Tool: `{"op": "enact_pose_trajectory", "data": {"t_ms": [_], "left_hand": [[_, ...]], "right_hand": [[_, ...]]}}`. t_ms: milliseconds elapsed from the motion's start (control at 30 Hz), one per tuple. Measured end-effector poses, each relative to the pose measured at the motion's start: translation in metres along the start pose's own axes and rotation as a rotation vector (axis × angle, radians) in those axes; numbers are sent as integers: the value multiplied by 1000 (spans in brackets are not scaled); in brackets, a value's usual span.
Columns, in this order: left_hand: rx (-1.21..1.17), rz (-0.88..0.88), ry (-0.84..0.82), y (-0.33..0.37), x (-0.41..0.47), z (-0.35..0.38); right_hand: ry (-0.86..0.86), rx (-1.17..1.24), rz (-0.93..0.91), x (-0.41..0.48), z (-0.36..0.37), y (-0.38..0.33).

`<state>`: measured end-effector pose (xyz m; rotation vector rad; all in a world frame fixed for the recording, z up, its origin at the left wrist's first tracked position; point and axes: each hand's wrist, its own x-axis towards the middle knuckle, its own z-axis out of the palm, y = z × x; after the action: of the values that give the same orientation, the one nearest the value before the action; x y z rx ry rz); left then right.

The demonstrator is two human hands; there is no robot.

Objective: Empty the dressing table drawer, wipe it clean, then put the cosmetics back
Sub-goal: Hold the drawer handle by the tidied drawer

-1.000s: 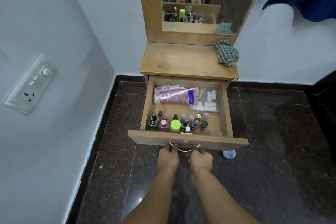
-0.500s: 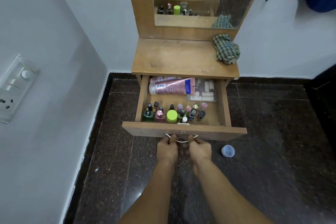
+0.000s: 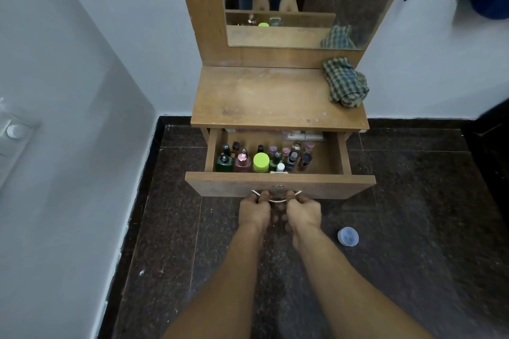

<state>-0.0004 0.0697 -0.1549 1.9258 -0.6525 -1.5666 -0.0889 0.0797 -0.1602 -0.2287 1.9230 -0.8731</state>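
Observation:
The wooden drawer of the dressing table stands partly open. Both my hands grip its curved metal handle: my left hand on the left end, my right hand on the right end. Inside, several small bottles stand along the front, among them a green bottle, a pink bottle and a jar with a lime-green lid. A clear box at the back is mostly hidden under the tabletop. A checked cloth lies crumpled on the tabletop's right rear corner.
A small blue lid lies on the dark stone floor to the right of my hands. The mirror above reflects the drawer and my arms. A white wall with a switch plate is close on the left.
The drawer has slid inward with both hands on its handle. The pink tube and most of the clear box at the back have gone under the tabletop.

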Motion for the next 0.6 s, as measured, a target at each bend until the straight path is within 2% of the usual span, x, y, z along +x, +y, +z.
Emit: {"op": "enact_pose_trajectory", "data": {"t_ms": [600], "left_hand": [[140,42,-38,64,48,15]], "right_hand": [[24,21,-13,42,30,-62]]}}
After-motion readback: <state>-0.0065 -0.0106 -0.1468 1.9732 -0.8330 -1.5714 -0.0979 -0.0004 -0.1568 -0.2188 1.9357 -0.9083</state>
